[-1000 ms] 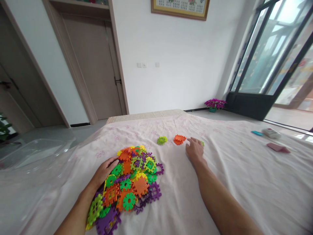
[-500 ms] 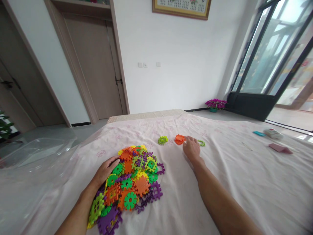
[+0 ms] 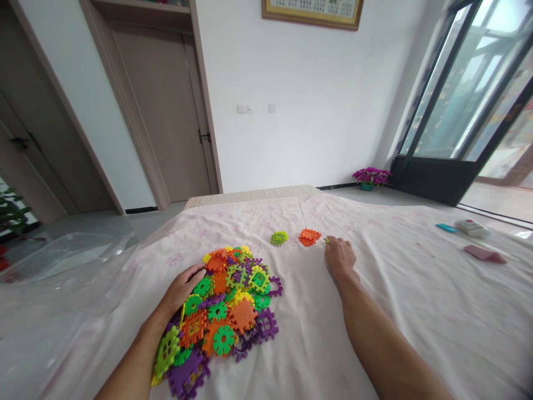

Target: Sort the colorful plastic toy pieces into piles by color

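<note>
A heap of interlocking plastic building pieces (image 3: 224, 314) in orange, green, yellow and purple lies on the pale cloth. Against its left edge rests my left hand (image 3: 183, 286), fingers stretched out and touching the pieces. My right hand (image 3: 341, 258) is farther out on the cloth, its fingers closed at a light green building piece (image 3: 327, 240), of which only a small bit shows. Just left of that hand are stacked orange pieces (image 3: 309, 238). Beyond them to the left sits a small group of yellow-green pieces (image 3: 278, 238).
A clear plastic container (image 3: 79, 261) stands at the left. On the cloth at the right lie a pink item (image 3: 485, 254), a blue item (image 3: 447, 228) and a whitish pack (image 3: 472, 228). A thin stick-like thing (image 3: 425, 250) lies nearer.
My right hand has moved right, from beside the orange pieces onto the light green piece, and its fingers have closed there. The left hand stays at the heap.
</note>
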The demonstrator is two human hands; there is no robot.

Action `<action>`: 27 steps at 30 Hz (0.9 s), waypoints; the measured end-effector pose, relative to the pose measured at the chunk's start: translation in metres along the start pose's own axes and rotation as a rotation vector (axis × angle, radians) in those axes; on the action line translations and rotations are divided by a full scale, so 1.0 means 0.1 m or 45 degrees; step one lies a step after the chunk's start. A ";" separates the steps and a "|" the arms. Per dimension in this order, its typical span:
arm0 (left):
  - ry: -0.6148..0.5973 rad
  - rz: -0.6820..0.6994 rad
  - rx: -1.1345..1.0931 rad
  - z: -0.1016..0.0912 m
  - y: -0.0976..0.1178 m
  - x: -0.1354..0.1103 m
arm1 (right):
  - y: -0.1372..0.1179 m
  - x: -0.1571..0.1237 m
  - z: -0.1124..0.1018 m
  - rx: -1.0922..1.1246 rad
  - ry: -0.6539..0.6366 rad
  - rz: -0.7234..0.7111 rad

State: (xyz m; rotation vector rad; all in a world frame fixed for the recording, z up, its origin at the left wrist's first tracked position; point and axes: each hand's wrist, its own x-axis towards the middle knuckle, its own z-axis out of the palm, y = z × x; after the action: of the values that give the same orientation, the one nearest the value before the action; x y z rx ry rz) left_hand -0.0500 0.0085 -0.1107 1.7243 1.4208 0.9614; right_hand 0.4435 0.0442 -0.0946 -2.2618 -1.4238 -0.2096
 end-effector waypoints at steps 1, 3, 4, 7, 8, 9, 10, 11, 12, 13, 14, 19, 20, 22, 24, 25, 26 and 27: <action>0.000 -0.003 -0.003 0.00 0.00 0.00 | -0.02 0.01 -0.01 0.055 0.063 0.012; 0.002 -0.008 -0.012 0.00 -0.01 0.00 | -0.09 0.02 -0.02 0.218 0.169 0.024; 0.004 -0.009 -0.016 0.00 -0.01 0.01 | -0.14 0.03 -0.02 0.329 0.185 0.026; 0.019 0.000 -0.025 0.01 -0.01 0.01 | -0.33 0.02 0.01 0.750 -0.007 0.041; 0.027 0.006 -0.027 0.01 -0.01 0.01 | -0.40 0.00 0.03 0.880 -0.124 0.040; 0.035 0.012 -0.029 0.01 -0.01 0.01 | -0.47 -0.03 0.06 0.988 -0.236 0.031; 0.042 0.017 -0.028 0.01 0.00 0.01 | -0.53 -0.07 0.09 1.072 -0.332 0.020; 0.046 0.018 -0.024 0.01 0.00 0.01 | -0.59 -0.11 0.12 1.144 -0.408 0.009; 0.049 0.015 -0.018 0.01 0.01 0.01 | -0.65 -0.15 0.15 1.220 -0.466 0.008; 0.049 0.012 -0.013 0.00 0.01 0.01 | -0.70 -0.19 0.17 1.317 -0.515 0.031; 0.047 0.009 -0.010 0.00 0.01 0.01 | -0.75 -0.22 0.18 1.427 -0.558 0.071; 0.040 0.011 -0.036 0.01 0.01 0.00 | -0.92 -0.29 0.18 1.864 -0.607 0.234; 0.041 0.013 -0.036 0.01 0.00 0.00 | -0.94 -0.30 0.19 1.900 -0.591 0.247; 0.042 0.013 -0.024 0.01 -0.01 0.01 | -0.94 -0.31 0.21 1.906 -0.567 0.285; 0.038 0.008 -0.014 0.01 -0.03 0.02 | -0.93 -0.33 0.23 1.805 -0.569 0.258; 0.034 0.005 -0.011 0.01 -0.04 0.02 | -0.92 -0.34 0.23 1.738 -0.574 0.212; 0.028 0.003 -0.009 0.01 -0.04 0.02 | -0.90 -0.35 0.23 1.668 -0.590 0.145; 0.023 0.003 -0.006 0.01 -0.05 0.02 | -0.89 -0.36 0.21 1.598 -0.633 0.057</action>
State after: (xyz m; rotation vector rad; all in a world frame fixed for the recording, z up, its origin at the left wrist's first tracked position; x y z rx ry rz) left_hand -0.0511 0.0114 -0.1151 1.7181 1.4272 0.9833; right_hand 0.3461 0.0568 -0.1002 -1.2768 -1.1503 1.0343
